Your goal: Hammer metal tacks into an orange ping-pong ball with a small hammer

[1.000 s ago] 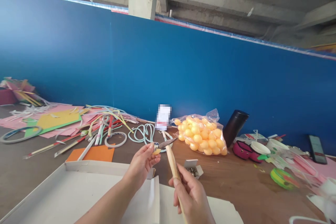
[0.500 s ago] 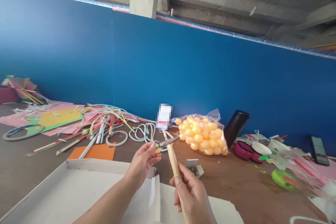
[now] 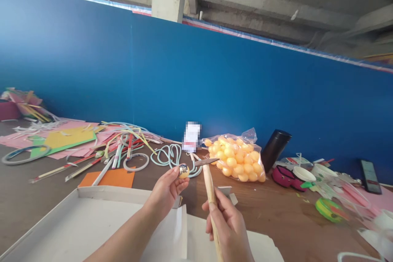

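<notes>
My left hand (image 3: 168,188) is closed, its fingertips pinching a small yellow ball (image 3: 184,171) with a shiny silver part on top. My right hand (image 3: 225,221) is wrapped round the pale wooden handle of a hammer (image 3: 209,184). The hammer's dark metal head, with a pointed end, is raised just right of the ball and apart from it. Behind my right hand a small open cardboard box (image 3: 233,199) shows partly; its contents are hidden. A clear bag of yellow-orange balls (image 3: 236,159) lies beyond the hammer.
A white cardboard tray (image 3: 82,208) lies at the front left. Coloured paper (image 3: 70,137), tubes and light-blue cord (image 3: 167,155) cover the back left. To the right are a black bottle (image 3: 277,149), a white cup (image 3: 303,174), a green-yellow tape roll (image 3: 330,209) and a phone (image 3: 371,176).
The hammer has moved right and slightly up, away from the ball, and now covers more of the small box. My left hand stays in nearly the same place.
</notes>
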`<action>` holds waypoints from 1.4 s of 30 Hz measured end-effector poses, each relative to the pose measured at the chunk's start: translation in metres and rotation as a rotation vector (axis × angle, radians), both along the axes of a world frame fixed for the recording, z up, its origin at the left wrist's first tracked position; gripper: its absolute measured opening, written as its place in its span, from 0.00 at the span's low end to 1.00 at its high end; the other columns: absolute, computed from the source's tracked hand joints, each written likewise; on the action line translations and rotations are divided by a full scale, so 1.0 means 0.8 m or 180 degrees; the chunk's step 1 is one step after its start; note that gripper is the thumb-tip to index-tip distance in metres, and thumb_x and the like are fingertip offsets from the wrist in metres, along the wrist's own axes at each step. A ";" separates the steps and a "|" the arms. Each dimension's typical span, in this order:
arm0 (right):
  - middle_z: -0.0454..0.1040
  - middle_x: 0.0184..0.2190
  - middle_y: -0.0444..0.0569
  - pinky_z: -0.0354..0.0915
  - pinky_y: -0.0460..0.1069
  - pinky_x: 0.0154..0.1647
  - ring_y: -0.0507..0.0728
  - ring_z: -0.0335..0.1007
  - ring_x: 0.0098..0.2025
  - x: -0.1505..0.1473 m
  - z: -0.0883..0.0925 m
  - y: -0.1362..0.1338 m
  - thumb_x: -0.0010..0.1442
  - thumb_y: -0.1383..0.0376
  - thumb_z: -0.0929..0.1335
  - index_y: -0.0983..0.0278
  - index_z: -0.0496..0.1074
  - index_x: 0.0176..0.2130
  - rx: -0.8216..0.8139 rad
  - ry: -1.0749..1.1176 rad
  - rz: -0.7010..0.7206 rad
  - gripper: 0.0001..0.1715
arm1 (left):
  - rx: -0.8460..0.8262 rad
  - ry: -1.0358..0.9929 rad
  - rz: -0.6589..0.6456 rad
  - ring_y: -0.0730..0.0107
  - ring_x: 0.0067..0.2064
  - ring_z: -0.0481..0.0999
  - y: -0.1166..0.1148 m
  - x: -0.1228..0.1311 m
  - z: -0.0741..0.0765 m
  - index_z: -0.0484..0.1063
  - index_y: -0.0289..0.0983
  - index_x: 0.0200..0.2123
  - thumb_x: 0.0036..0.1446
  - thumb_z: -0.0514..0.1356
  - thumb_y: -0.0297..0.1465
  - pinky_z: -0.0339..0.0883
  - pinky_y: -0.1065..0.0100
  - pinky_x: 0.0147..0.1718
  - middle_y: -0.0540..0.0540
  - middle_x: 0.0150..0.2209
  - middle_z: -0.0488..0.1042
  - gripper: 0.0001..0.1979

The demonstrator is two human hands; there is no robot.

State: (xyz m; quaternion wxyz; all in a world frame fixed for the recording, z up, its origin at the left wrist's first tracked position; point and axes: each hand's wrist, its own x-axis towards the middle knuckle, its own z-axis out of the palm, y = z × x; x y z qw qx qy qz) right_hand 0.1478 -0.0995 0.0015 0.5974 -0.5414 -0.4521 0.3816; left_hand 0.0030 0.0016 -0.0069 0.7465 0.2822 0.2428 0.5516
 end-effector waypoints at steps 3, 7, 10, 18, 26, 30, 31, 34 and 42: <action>0.73 0.28 0.49 0.58 0.41 0.12 0.47 0.60 0.16 -0.001 -0.001 -0.002 0.54 0.52 0.67 0.65 0.66 0.53 0.0131 0.0068 -0.0054 0.31 | -0.0055 -0.0124 -0.0070 0.71 0.33 0.76 0.001 -0.001 0.000 0.72 0.32 0.38 0.55 0.58 0.28 0.72 0.73 0.34 0.44 0.32 0.74 0.08; 0.74 0.29 0.51 0.59 0.42 0.13 0.47 0.62 0.16 -0.002 -0.010 -0.006 0.55 0.53 0.66 0.65 0.66 0.54 0.0293 -0.0130 -0.0001 0.31 | -0.0091 -0.0191 -0.0057 0.71 0.32 0.76 0.001 -0.001 0.002 0.71 0.32 0.39 0.55 0.57 0.27 0.72 0.73 0.33 0.44 0.32 0.74 0.08; 0.75 0.30 0.52 0.61 0.42 0.13 0.48 0.64 0.16 -0.003 -0.013 -0.008 0.56 0.54 0.66 0.65 0.65 0.55 0.0299 -0.0289 0.0026 0.30 | -0.0095 -0.0202 0.0008 0.72 0.32 0.76 0.002 0.000 0.001 0.71 0.33 0.39 0.54 0.59 0.28 0.72 0.73 0.33 0.45 0.32 0.74 0.09; 0.74 0.24 0.49 0.61 0.42 0.13 0.49 0.63 0.16 -0.006 0.000 -0.008 0.54 0.55 0.66 0.66 0.69 0.52 0.0150 -0.0472 0.0146 0.29 | -0.0001 -0.0065 0.0109 0.73 0.32 0.76 0.004 0.000 -0.004 0.71 0.34 0.38 0.53 0.60 0.29 0.72 0.73 0.34 0.46 0.31 0.74 0.08; 0.72 0.23 0.47 0.60 0.41 0.13 0.48 0.62 0.16 -0.007 0.002 -0.008 0.54 0.56 0.67 0.66 0.69 0.52 0.0100 -0.0449 0.0234 0.29 | 0.0107 0.0066 0.0146 0.72 0.32 0.76 0.002 0.001 -0.001 0.71 0.34 0.40 0.51 0.62 0.30 0.71 0.73 0.34 0.45 0.32 0.75 0.12; 0.74 0.24 0.49 0.60 0.42 0.14 0.49 0.62 0.17 -0.006 0.002 -0.007 0.55 0.56 0.66 0.66 0.67 0.54 0.0072 -0.0417 0.0210 0.30 | 0.0145 0.0076 0.0199 0.71 0.32 0.76 0.002 0.001 -0.002 0.71 0.35 0.40 0.51 0.63 0.30 0.71 0.73 0.34 0.46 0.31 0.75 0.12; 0.74 0.24 0.49 0.60 0.42 0.13 0.49 0.62 0.17 -0.006 0.002 -0.007 0.54 0.56 0.66 0.67 0.67 0.54 0.0054 -0.0412 0.0207 0.30 | 0.0150 0.0087 0.0197 0.71 0.32 0.76 0.003 0.001 -0.003 0.71 0.35 0.40 0.50 0.63 0.30 0.71 0.72 0.34 0.46 0.31 0.75 0.12; 0.75 0.24 0.50 0.59 0.41 0.13 0.49 0.63 0.17 -0.005 0.001 -0.007 0.54 0.56 0.66 0.67 0.68 0.53 0.0018 -0.0413 0.0215 0.30 | 0.0144 0.0138 0.0200 0.71 0.32 0.76 0.003 0.001 -0.002 0.71 0.34 0.41 0.50 0.63 0.31 0.71 0.72 0.34 0.45 0.32 0.75 0.13; 0.75 0.24 0.51 0.58 0.41 0.12 0.48 0.61 0.16 -0.006 0.003 -0.006 0.52 0.55 0.68 0.68 0.69 0.52 -0.0028 -0.0268 0.0115 0.31 | 0.0268 0.0232 0.0134 0.71 0.34 0.76 0.002 0.000 -0.002 0.71 0.36 0.45 0.50 0.63 0.32 0.70 0.71 0.35 0.44 0.35 0.75 0.17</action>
